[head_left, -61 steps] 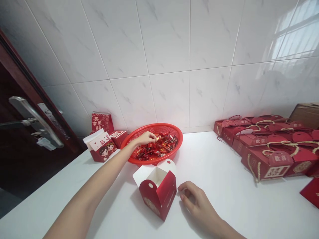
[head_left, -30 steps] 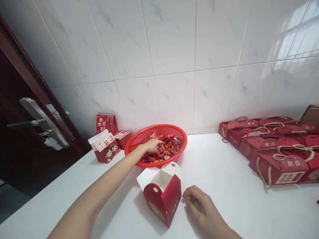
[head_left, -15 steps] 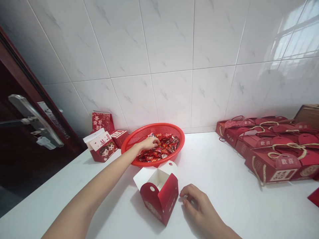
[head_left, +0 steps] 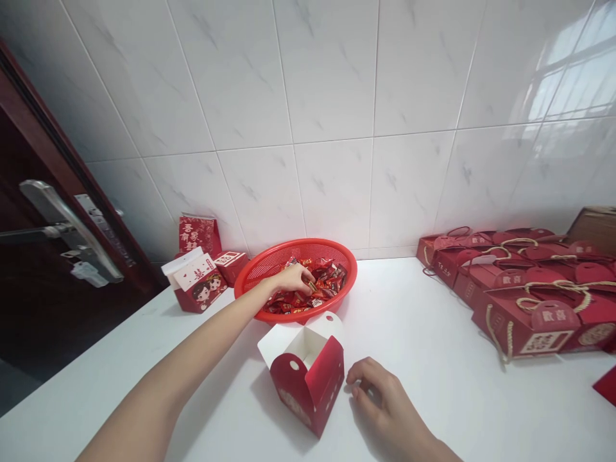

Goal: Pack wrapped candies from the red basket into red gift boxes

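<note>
Basket (head_left: 292, 316): left hand (head_left: 292, 278) among sweets (head_left: 332, 276) (can't tell if gripping)
Box (head_left: 310, 385): right hand (head_left: 382, 399) beside, loosely curled, holding nothing

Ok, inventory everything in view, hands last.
Open box: one, red, white inside, centre
Basket: one, red, behind open box
Wrapped candies: many, mostly red, in basket
Printed boxes: three, mostly red, left of basket
Corded boxes: several overlapping, red, right
Cardboard box: one, brown, far right
Unidentified item: one, red, right edge
Table: one, white, foreground
Tiled wall: one, white, back
Door: one, dark brown, left
Door handle: one, silver, on door
Tag: one, whitish, by door handle
Left hand: one, bare, among candies
Right hand: one, bare, right of open box
</note>
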The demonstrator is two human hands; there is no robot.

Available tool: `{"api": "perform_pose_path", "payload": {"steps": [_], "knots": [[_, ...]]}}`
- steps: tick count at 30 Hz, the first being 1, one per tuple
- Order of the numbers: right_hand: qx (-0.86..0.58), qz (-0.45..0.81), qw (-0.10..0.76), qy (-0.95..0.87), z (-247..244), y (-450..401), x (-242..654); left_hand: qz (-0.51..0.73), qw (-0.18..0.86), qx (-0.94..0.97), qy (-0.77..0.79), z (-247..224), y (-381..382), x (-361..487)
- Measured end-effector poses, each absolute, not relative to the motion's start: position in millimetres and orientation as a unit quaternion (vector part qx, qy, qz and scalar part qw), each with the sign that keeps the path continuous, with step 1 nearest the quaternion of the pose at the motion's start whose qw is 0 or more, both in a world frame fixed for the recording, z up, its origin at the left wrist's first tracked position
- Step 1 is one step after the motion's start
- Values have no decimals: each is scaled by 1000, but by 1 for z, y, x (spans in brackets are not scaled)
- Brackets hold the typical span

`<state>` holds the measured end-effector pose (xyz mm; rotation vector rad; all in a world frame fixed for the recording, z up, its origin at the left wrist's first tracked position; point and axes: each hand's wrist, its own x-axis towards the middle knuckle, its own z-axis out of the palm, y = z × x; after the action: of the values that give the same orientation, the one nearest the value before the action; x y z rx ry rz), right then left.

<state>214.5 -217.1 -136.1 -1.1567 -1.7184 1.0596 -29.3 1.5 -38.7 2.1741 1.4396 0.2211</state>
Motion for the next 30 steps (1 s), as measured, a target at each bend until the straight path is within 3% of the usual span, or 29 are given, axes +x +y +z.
{"api": "perform_pose_path", "payload": {"steps": [5, 13, 18, 25, 30], "knots": [[-451, 417, 398, -681, -136, -217, 215, 118, 313, 773, 539, -33, -6, -29], [-448, 418, 397, -683, -137, -217, 214, 141, 227, 796, 543, -41, 5, -34], [-446, 418, 397, -684, -134, -218, 215, 179, 254, 791, 527, -47, 10, -38], [-440, 424, 395, -685, -134, -218, 215, 153, 299, 785, 520, -46, 12, -39], [-445, 427, 391, -683, -135, -219, 215, 115, 249, 794, 543, -34, 7, -29]]}}
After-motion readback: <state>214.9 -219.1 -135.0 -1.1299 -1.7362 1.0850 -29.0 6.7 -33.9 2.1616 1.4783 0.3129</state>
